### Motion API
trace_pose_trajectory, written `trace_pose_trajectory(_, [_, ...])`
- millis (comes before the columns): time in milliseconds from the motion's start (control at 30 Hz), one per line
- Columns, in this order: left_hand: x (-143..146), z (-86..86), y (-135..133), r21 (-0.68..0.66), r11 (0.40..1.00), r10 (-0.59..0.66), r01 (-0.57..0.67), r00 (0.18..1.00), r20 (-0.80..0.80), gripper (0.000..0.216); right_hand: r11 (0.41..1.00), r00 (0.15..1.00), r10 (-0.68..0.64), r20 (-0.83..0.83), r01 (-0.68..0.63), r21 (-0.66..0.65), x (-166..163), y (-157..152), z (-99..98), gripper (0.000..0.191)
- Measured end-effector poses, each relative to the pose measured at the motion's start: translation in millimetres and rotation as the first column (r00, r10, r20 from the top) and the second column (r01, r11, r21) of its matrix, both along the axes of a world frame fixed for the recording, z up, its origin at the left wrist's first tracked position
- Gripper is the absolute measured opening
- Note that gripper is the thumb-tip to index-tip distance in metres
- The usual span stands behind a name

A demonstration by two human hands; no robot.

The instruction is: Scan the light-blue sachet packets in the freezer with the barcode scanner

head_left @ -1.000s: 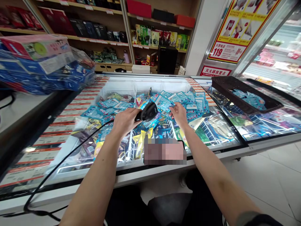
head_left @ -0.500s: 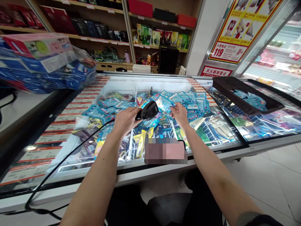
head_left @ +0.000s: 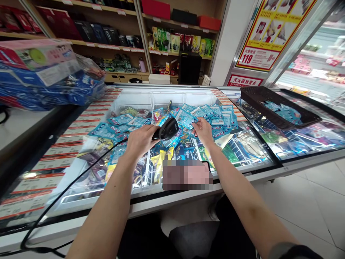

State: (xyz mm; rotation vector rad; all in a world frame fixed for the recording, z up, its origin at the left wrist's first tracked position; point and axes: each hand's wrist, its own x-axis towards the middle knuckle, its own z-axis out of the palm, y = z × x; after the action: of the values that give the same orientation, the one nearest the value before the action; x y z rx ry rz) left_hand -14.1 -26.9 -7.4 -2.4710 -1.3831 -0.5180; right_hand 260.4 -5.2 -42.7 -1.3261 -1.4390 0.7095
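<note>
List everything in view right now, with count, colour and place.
Barcode scanner: 1, black, in the left hand
Cable: black, running from scanner to lower left
Held packet: 1, blue, in the right hand
Loose packets: many, blue, spread across the glass
Display freezer: white rim, mixed bags inside, before the person
Price labels: many, white and orange, left and far right of the glass
Phone-like item: 1, pixelated, front edge
Basket: 1, dark brown, right, blue packets inside
Wrapped boxes: several, blue and pink, left
Shelving: wooden, stocked, behind
Wall signs: 2, red, yellow, white, back right
Hands: 2, bare, left and right, centre
</note>
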Motion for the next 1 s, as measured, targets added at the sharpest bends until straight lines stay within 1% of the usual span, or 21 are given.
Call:
trace_pose_trajectory(100, [-0.3,0.4,0.3,0.006,1.0,0.019,-0.019,1.0,0.012,0.033,1.0,1.0,0.009,-0.018,-0.008,0.008,0.0,-0.9,0.8,0.028])
trace_pose_trajectory(233, [0.1,-0.5,1.1,-0.003,1.0,-0.007,0.007,1.0,0.009,0.033,1.0,0.999,0.014,-0.042,-0.012,0.027,0.5,-1.3,0.8,0.027])
trace_pose_trajectory(433, [2.2,0.3,-2.4,0.016,0.999,-0.034,0.035,0.999,-0.019,0.033,0.998,0.993,0.022,-0.118,-0.015,0.057,0.9,-1.9,-1.1,0.034])
trace_pose_trajectory(567, [2.4,1.2,-8.0,0.027,0.998,-0.049,0.05,0.999,-0.007,0.036,0.998,0.984,0.027,-0.175,-0.017,0.06,2.5,-3.6,-3.3,0.039])
trace_pose_trajectory(767, [2.5,-0.4,-15.7,0.029,0.998,-0.051,0.052,0.999,-0.006,0.034,0.997,0.985,0.027,-0.171,-0.015,0.073,8.4,-7.5,-7.3,0.043])
trace_pose_trajectory(933, [4.0,-3.0,-17.8,0.046,0.997,-0.059,0.059,0.998,-0.001,0.034,0.991,0.99,-0.025,-0.139,0.043,0.126,13.0,-12.4,-8.1,0.053])
trace_pose_trajectory(1000, [4.7,-3.5,-17.5,0.053,0.997,-0.059,0.059,0.998,-0.003,0.033,0.985,0.994,-0.057,-0.092,0.071,0.158,16.7,-13.5,-8.4,0.052])
